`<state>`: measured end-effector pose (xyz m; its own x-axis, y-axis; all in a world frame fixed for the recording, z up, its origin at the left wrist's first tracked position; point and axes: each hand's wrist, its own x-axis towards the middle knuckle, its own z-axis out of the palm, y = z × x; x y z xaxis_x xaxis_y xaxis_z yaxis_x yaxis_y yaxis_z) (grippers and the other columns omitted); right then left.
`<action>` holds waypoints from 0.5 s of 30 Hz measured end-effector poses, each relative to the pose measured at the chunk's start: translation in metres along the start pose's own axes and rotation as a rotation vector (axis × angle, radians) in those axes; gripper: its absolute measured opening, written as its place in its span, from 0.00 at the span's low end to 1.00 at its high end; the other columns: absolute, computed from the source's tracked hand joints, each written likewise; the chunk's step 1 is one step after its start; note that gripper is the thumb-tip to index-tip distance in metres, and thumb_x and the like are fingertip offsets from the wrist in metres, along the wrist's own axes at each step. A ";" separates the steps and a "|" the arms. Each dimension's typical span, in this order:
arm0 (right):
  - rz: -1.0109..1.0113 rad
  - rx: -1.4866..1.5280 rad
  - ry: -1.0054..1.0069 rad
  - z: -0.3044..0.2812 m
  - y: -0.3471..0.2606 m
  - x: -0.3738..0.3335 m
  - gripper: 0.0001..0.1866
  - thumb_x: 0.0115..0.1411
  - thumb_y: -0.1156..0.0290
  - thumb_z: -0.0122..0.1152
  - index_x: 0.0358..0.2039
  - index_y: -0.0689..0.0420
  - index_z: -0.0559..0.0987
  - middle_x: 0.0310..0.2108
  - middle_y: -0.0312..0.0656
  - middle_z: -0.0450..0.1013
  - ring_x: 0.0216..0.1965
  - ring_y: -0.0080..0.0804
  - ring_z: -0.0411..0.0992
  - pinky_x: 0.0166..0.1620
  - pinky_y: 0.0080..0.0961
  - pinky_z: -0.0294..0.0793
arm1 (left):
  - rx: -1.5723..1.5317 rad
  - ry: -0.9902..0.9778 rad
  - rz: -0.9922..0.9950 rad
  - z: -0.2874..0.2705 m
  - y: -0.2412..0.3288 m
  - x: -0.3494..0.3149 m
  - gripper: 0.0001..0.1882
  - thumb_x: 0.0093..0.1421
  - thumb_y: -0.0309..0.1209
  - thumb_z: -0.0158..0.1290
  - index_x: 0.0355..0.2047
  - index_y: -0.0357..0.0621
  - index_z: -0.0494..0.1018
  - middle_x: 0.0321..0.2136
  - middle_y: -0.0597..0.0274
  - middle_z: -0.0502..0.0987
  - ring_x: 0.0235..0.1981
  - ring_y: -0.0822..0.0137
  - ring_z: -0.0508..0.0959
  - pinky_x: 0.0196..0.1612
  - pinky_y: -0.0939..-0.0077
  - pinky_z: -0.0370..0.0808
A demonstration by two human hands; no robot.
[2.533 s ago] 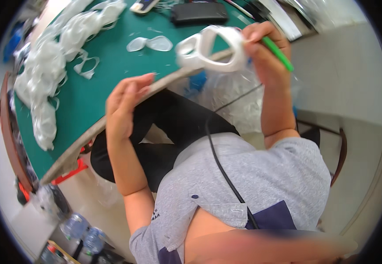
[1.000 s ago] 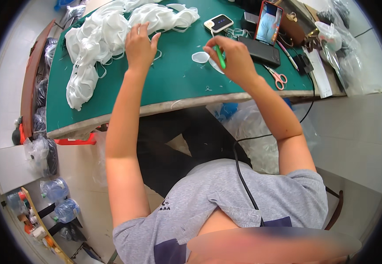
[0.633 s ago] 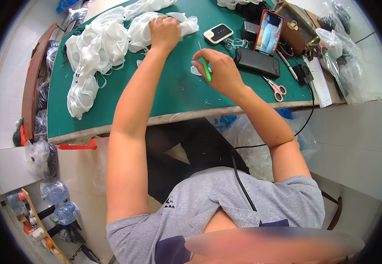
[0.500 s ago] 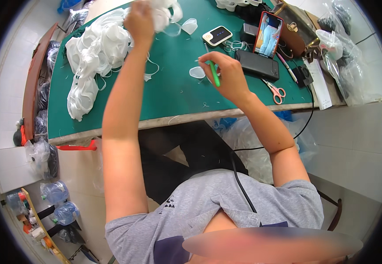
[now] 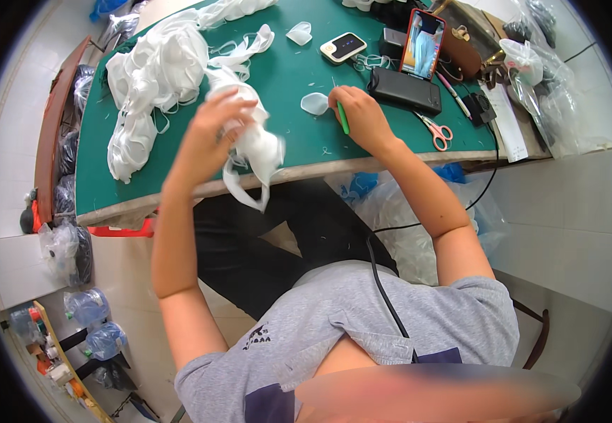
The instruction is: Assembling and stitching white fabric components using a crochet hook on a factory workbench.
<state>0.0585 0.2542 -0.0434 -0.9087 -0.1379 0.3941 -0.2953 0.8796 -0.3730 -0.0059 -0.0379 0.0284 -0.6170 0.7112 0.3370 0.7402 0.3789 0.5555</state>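
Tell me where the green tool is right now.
In the head view, the green tool is in the right hand, slightly right of centre over the green table, with a pale rounded piece just to its left.

Remotely, I observed a white cupped fabric piece (image 5: 261, 146), crumpled and motion-blurred, gripped by the left hand (image 5: 214, 130), its strap loop (image 5: 238, 190) crossing the near edge of the green table (image 5: 299, 144); I saw a slender green-handled tool (image 5: 343, 120) slanting in the right hand (image 5: 362, 118).

left hand (image 5: 210, 137) and white fabric (image 5: 260, 149) look blurred
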 end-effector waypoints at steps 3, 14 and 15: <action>0.059 0.183 0.007 -0.022 -0.010 -0.006 0.07 0.54 0.78 0.60 0.33 0.60 0.72 0.33 0.43 0.73 0.33 0.34 0.72 0.39 0.25 0.71 | 0.088 0.090 0.028 0.029 0.005 -0.034 0.10 0.58 0.24 0.51 0.41 0.43 0.76 0.54 0.59 0.72 0.60 0.55 0.64 0.61 0.63 0.60; 0.089 0.510 -0.545 -0.093 -0.039 -0.070 0.06 0.50 0.83 0.59 0.27 0.60 0.72 0.33 0.42 0.76 0.35 0.28 0.74 0.37 0.21 0.71 | -0.118 0.526 -0.877 0.084 0.039 -0.106 0.20 0.60 0.43 0.56 0.41 0.39 0.71 0.33 0.60 0.72 0.32 0.69 0.70 0.38 0.76 0.68; 0.038 0.541 -0.471 -0.093 -0.042 -0.066 0.06 0.50 0.84 0.59 0.27 0.61 0.72 0.35 0.44 0.77 0.38 0.31 0.75 0.38 0.23 0.72 | 0.047 0.626 -0.777 0.084 0.040 -0.100 0.22 0.59 0.45 0.56 0.42 0.39 0.70 0.34 0.58 0.71 0.34 0.65 0.70 0.39 0.74 0.68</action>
<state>0.1580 0.2688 0.0240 -0.9162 -0.4005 0.0139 -0.2548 0.5552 -0.7917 0.1083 -0.0441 -0.0469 -0.9540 -0.1788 0.2406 0.0732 0.6393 0.7654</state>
